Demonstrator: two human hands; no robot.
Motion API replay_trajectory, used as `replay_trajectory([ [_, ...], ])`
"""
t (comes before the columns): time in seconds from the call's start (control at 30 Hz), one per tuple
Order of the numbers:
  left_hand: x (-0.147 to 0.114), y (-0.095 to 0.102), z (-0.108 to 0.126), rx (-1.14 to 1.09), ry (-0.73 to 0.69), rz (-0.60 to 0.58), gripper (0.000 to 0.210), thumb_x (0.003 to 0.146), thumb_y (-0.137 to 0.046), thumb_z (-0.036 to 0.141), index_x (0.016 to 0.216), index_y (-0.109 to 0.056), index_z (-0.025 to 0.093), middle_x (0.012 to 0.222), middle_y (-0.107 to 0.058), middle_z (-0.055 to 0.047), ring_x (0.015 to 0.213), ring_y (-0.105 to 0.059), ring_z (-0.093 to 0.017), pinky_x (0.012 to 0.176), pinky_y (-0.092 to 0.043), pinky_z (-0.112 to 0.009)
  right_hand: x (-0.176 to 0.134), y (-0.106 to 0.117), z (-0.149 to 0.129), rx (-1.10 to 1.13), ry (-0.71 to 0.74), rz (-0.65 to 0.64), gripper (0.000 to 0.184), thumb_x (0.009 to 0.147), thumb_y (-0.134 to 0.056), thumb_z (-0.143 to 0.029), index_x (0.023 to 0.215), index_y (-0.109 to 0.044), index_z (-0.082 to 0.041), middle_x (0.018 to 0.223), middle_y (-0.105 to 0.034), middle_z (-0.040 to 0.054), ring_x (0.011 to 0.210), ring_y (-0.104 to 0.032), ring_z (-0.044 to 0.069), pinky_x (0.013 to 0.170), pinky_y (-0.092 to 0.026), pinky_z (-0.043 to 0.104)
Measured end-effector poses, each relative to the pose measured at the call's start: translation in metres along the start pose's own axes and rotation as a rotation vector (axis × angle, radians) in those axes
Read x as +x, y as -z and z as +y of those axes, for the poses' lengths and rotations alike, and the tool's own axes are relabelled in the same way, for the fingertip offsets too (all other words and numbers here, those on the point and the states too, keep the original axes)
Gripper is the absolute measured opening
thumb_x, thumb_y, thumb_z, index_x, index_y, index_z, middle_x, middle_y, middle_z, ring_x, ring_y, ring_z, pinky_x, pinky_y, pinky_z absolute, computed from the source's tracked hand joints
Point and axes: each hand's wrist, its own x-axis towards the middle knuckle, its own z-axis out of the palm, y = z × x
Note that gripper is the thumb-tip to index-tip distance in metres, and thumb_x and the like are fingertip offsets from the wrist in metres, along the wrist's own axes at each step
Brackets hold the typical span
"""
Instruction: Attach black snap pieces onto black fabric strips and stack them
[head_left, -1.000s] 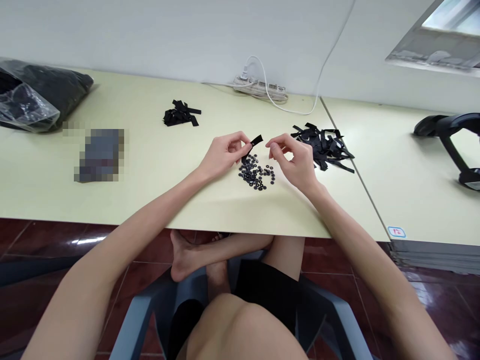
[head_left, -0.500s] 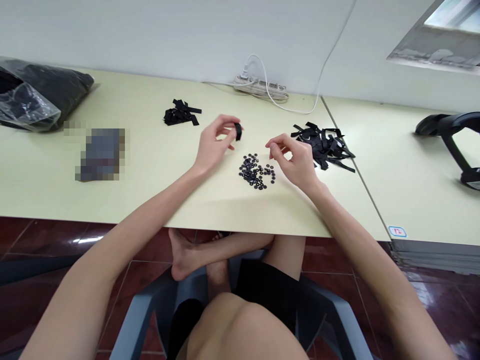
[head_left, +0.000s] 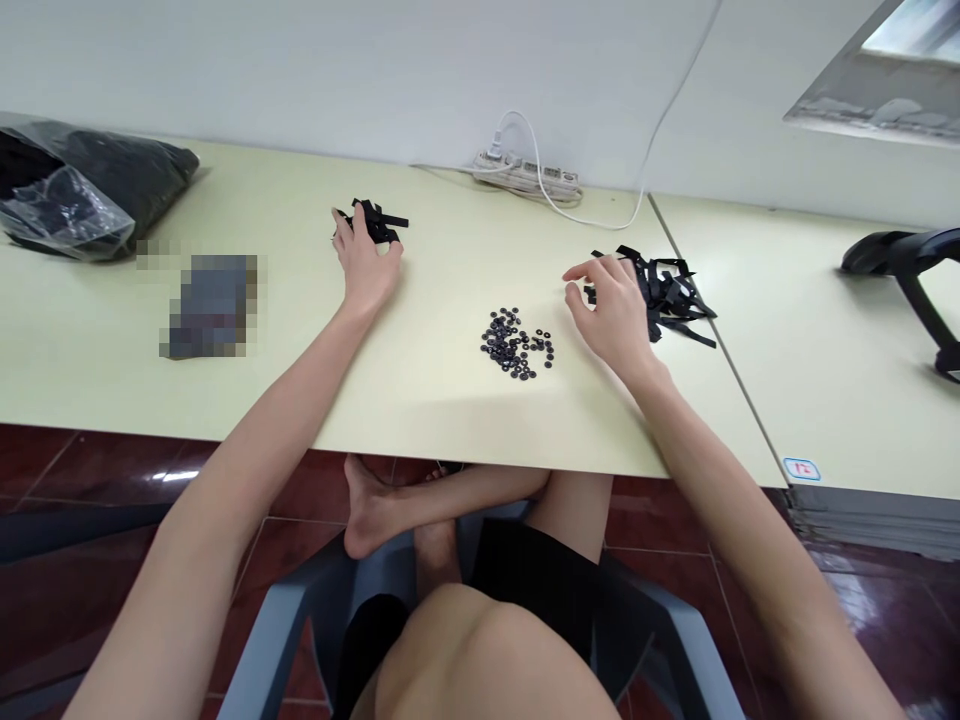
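My left hand (head_left: 366, 268) rests over a small pile of black fabric strips (head_left: 387, 222) at the back left, fingers spread and partly covering it. No strip can be made out between thumb and fingers. On the other side, my right hand (head_left: 613, 312) hovers at the left edge of a larger heap of black strips (head_left: 673, 292). Its thumb and forefinger are apart with nothing visible between them. Between the hands, nearer the front, lies a loose cluster of small round black pieces with centre holes (head_left: 514, 346), untouched.
A power strip (head_left: 529, 178) with a white cable (head_left: 541, 185) sits against the wall. A plastic bag of dark material (head_left: 97, 190) and a pixelated dark item (head_left: 214, 305) lie left. At far right stands a black curved frame (head_left: 900, 260), beyond the table seam.
My left hand has moved left to the small pile; the black strip it held is no longer in its fingers. My right hand has shifted right, its thumb and forefinger now parted.
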Motion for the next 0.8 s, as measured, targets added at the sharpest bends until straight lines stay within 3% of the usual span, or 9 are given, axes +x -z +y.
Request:
replay_trajectory([
  [0.13, -0.001, -0.005, -0.003, -0.007, 0.153, 0.163, 0.056, 0.1, -0.043, 0.084, 0.094, -0.062, 0.031, 0.117, -0.076, -0.01, 0.152, -0.041, -0.018, 0.104, -0.027, -0.05, -0.002, -0.001, 0.035, -0.248, -0.195, -0.05, 0.038, 0.106, -0.057, -0.032, 0.14, -0.07, -0.023, 0.15, -0.064, 0.023, 0.148, -0.052, 0.051, 0.122, -0.043, 0.078],
  [0.27, -0.003, -0.01, -0.006, 0.015, 0.202, 0.193, 0.069, 0.102, -0.038, 0.089, 0.11, -0.066, 0.027, 0.13, -0.072, -0.011, 0.158, -0.031, -0.02, 0.115, -0.026, -0.053, -0.004, -0.007, 0.057, -0.264, -0.296, -0.118, 0.046, 0.108, -0.054, -0.035, 0.149, -0.07, -0.023, 0.161, -0.062, 0.0229, 0.16, -0.042, 0.05, 0.129, -0.033, 0.078],
  [0.37, -0.006, -0.011, -0.011, 0.02, 0.271, 0.242, 0.071, 0.102, -0.041, 0.091, 0.121, -0.067, 0.027, 0.139, -0.07, -0.011, 0.162, -0.028, -0.022, 0.121, -0.026, -0.055, -0.004, -0.011, 0.059, -0.227, -0.294, -0.14, 0.047, 0.11, -0.051, -0.038, 0.152, -0.07, -0.026, 0.166, -0.062, 0.0193, 0.163, -0.04, 0.048, 0.131, -0.03, 0.077],
  [0.57, -0.009, -0.022, -0.01, -0.077, 0.309, 0.35, 0.058, 0.095, -0.071, 0.077, 0.134, -0.066, 0.034, 0.153, -0.066, -0.013, 0.172, -0.024, -0.03, 0.127, -0.03, -0.062, -0.002, -0.013, 0.055, -0.175, -0.222, -0.129, 0.047, 0.109, -0.051, -0.037, 0.149, -0.072, -0.025, 0.163, -0.068, 0.0155, 0.158, -0.045, 0.047, 0.132, -0.029, 0.076],
  [0.7, -0.011, -0.03, 0.002, -0.067, 0.331, 0.321, 0.06, 0.101, -0.07, 0.066, 0.148, -0.06, 0.03, 0.163, -0.058, -0.014, 0.174, -0.018, -0.031, 0.133, -0.028, -0.064, 0.0, -0.013, 0.054, -0.158, -0.213, -0.128, 0.045, 0.107, -0.051, -0.035, 0.144, -0.074, -0.021, 0.16, -0.07, 0.016, 0.155, -0.047, 0.047, 0.13, -0.031, 0.075],
  [0.8, -0.012, -0.033, 0.014, -0.075, 0.348, 0.287, 0.057, 0.097, -0.077, 0.061, 0.145, -0.062, 0.034, 0.176, -0.049, -0.01, 0.174, -0.024, -0.037, 0.139, -0.027, -0.065, 0.001, -0.013, 0.051, -0.142, -0.206, -0.132, 0.044, 0.107, -0.051, -0.034, 0.141, -0.076, -0.021, 0.156, -0.072, 0.0165, 0.154, -0.048, 0.047, 0.129, -0.032, 0.074],
])
